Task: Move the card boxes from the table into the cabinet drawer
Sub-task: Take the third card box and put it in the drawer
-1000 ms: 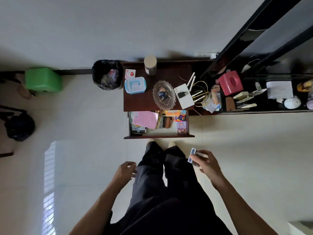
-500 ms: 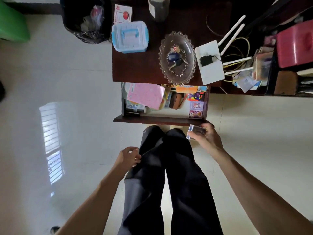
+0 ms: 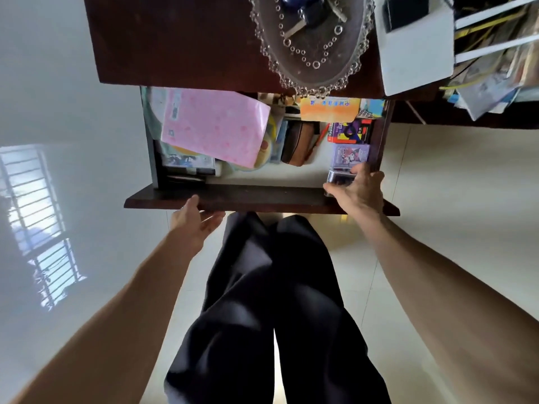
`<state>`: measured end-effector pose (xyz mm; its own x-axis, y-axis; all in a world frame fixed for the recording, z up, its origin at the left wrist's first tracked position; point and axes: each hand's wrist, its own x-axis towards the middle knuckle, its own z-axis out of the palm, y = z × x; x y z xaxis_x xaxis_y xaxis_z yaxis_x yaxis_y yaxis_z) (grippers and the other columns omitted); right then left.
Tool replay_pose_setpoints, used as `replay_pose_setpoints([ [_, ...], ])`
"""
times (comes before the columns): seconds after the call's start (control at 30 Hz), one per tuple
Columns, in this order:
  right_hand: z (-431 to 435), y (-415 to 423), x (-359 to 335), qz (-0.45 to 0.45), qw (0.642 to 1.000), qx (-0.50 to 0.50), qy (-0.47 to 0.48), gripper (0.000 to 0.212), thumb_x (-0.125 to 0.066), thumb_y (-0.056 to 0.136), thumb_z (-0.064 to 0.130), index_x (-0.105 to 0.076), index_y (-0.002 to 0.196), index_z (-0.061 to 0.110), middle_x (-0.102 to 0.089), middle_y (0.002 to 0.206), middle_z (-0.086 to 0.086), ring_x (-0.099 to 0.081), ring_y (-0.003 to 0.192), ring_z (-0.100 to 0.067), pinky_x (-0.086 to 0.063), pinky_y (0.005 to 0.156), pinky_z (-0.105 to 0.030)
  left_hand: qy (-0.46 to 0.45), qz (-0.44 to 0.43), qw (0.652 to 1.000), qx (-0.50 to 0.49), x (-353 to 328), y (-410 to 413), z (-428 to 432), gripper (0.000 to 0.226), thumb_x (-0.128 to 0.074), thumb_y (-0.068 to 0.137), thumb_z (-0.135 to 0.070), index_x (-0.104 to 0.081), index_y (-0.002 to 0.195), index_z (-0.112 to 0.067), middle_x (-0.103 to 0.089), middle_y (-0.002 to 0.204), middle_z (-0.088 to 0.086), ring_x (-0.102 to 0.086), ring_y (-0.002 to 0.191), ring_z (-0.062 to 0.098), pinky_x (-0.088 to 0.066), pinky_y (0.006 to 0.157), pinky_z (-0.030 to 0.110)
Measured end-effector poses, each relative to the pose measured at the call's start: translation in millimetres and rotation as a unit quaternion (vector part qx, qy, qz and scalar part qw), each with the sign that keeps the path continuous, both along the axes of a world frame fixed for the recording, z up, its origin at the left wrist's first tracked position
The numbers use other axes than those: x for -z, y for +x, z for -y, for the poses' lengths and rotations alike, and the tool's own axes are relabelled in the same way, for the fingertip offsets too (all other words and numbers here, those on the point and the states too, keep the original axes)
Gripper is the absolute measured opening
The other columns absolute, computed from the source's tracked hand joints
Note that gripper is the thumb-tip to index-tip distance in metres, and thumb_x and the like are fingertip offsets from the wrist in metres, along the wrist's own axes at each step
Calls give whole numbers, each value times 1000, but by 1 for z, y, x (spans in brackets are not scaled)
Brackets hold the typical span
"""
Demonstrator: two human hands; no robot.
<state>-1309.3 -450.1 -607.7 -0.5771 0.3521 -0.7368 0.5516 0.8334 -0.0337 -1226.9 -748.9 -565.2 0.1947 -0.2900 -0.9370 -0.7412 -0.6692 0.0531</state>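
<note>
The cabinet drawer (image 3: 262,198) stands pulled out under the dark wooden table (image 3: 175,39). My right hand (image 3: 360,189) reaches over the drawer's front right corner and is shut on a small card box (image 3: 339,176), held down inside the drawer. Just behind it lie a purple card box (image 3: 351,154) and a red and black card box (image 3: 351,132). My left hand (image 3: 195,218) is at the drawer's front edge, thumb on top of the panel, fingers spread below it, holding nothing.
The drawer also holds a pink paper pack (image 3: 214,126), a brown pouch (image 3: 297,145) and an orange card (image 3: 329,109). On the table sit a glass dish (image 3: 309,59) with keys and a white router (image 3: 414,53). Papers (image 3: 495,80) pile at right. My dark-trousered legs (image 3: 277,301) stand below.
I have stepped up to the drawer. My right hand carried the card box from in front of my legs into the drawer's right front corner. My left hand rose to the drawer front.
</note>
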Motion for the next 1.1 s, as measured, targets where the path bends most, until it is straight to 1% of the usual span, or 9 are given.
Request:
replay_pose_setpoints([
  [0.13, 4, -1, 21, 7, 998, -40, 46, 78, -81, 73, 46, -42, 134, 17, -42, 135, -18, -58, 113, -38, -56, 87, -46, -25, 4, 1000, 14, 18, 2, -1, 31, -49, 100, -29, -53, 112, -1, -69, 78, 18, -70, 63, 30, -62, 55, 29],
  [0.23, 5, -2, 25, 8, 995, -64, 70, 80, -80, 73, 46, -40, 135, 15, -42, 135, -20, -56, 113, -41, -55, 90, -49, -34, 3, 999, 16, 23, 5, -4, 31, -50, 100, -32, -54, 104, -1, -70, 79, 16, -72, 55, 26, -63, 60, 31],
  [0.4, 3, -4, 30, 18, 992, -89, 84, 80, -79, 76, 46, -40, 139, 15, -42, 137, -21, -51, 121, -42, -50, 97, -53, -34, -17, 999, 16, 23, 5, -3, 29, -52, 99, -29, -54, 86, -3, -70, 83, 15, -73, 52, 23, -63, 58, 32],
  [0.6, 4, -5, 38, 17, 987, -119, 109, 82, -80, 80, 45, -39, 144, 13, -33, 146, -21, -41, 134, -40, -49, 101, -55, -37, -28, 999, 19, 24, 6, -2, 27, -53, 99, -27, -56, 84, -4, -72, 81, 13, -75, 56, 24, -63, 55, 30],
  [0.8, 2, -11, 48, 21, 986, -117, 117, 74, -82, 80, 41, -49, 135, 5, -40, 141, -21, -48, 129, -40, -51, 99, -54, -53, -26, 997, 41, 29, 9, -6, 30, -50, 100, -29, -53, 84, -5, -70, 79, 11, -73, 50, 20, -60, 49, 23],
  [0.93, 1, -9, 47, 36, 988, -111, 98, 87, -80, 80, 49, -39, 144, 7, -35, 147, -23, -45, 133, -42, -48, 104, -56, -56, -28, 997, 49, 29, 10, -9, 31, -49, 101, -30, -53, 83, -5, -69, 80, 11, -72, 48, 18, -57, 43, 20],
  [1.0, 1, -8, 40, 37, 993, -97, 60, 93, -71, 84, 59, -29, 154, 14, -32, 152, -23, -41, 136, -41, -47, 105, -54, -43, -25, 997, 53, 26, 9, -6, 31, -50, 100, -31, -54, 87, -4, -71, 82, 12, -73, 51, 19, -57, 44, 20],
  [1.03, 1, -7, 33, 19, 996, -86, 35, 90, -67, 85, 61, -30, 154, 17, -37, 149, -21, -45, 133, -38, -49, 102, -50, -33, -24, 998, 54, 25, 8, -4, 31, -50, 100, -31, -55, 89, -4, -71, 83, 12, -73, 53, 19, -57, 44, 21],
  [1.1, 2, -1, 12, -44, 997, -29, -51, 70, -65, 87, 58, -48, 143, 19, -58, 130, -13, -62, 109, -25, -55, 87, -33, -11, -23, 998, 57, 21, 6, 0, 30, -50, 100, -31, -55, 91, -3, -72, 84, 13, -74, 56, 20, -58, 45, 21],
])
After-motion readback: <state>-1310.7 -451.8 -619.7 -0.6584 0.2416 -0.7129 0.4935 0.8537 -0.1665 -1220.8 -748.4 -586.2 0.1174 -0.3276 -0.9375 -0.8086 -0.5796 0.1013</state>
